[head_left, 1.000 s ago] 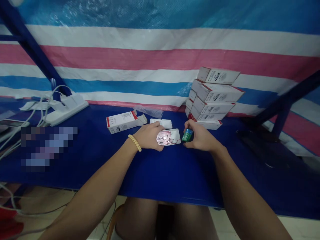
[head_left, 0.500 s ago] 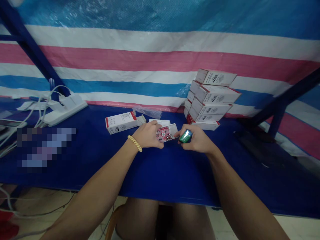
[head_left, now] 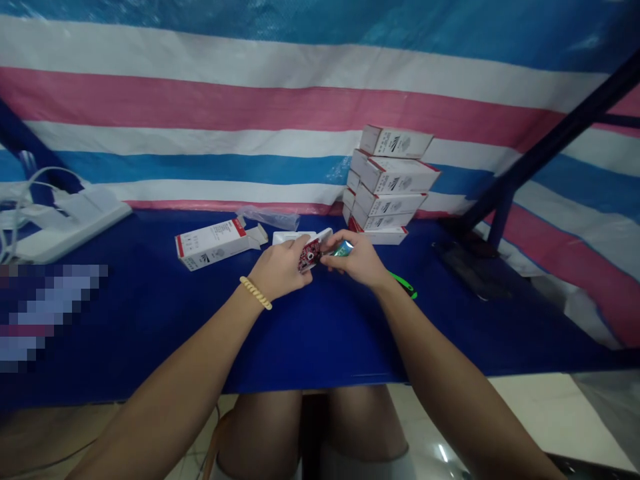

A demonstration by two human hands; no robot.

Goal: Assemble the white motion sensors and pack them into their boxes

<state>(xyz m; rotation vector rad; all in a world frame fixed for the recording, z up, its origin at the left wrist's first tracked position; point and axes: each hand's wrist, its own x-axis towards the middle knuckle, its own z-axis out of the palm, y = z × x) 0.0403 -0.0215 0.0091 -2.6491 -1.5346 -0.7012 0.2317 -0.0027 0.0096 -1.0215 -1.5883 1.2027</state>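
My left hand (head_left: pixel 281 268), with a yellow coiled band at its wrist, grips a white plastic casing with a red circuit board (head_left: pixel 309 255) in it. The board is tilted up on edge, facing my right hand. My right hand (head_left: pixel 356 259) pinches a shiny green-and-blue piece (head_left: pixel 343 249), which looks like a battery; fingers cover part of it. Its fingertips are close against the board's right side, and whether they touch it I cannot tell. Behind my left hand, a white plastic part (head_left: pixel 287 237) lies on the table.
An opened white-and-red carton (head_left: pixel 213 243) lies left, with a clear plastic bag (head_left: pixel 270 218) behind. Several similar boxes (head_left: pixel 393 183) are stacked at the back right. A green-and-black tool (head_left: pixel 404 285) lies beside my right forearm. A power strip (head_left: pixel 75 223) and dark phone-like object (head_left: pixel 463 270) flank the blue table (head_left: pixel 320 340).
The green-and-blue piece has moved closer to the board, and the casing has tilted more upright. The view has swung right, and the green-and-black tool now shows beside my right forearm.
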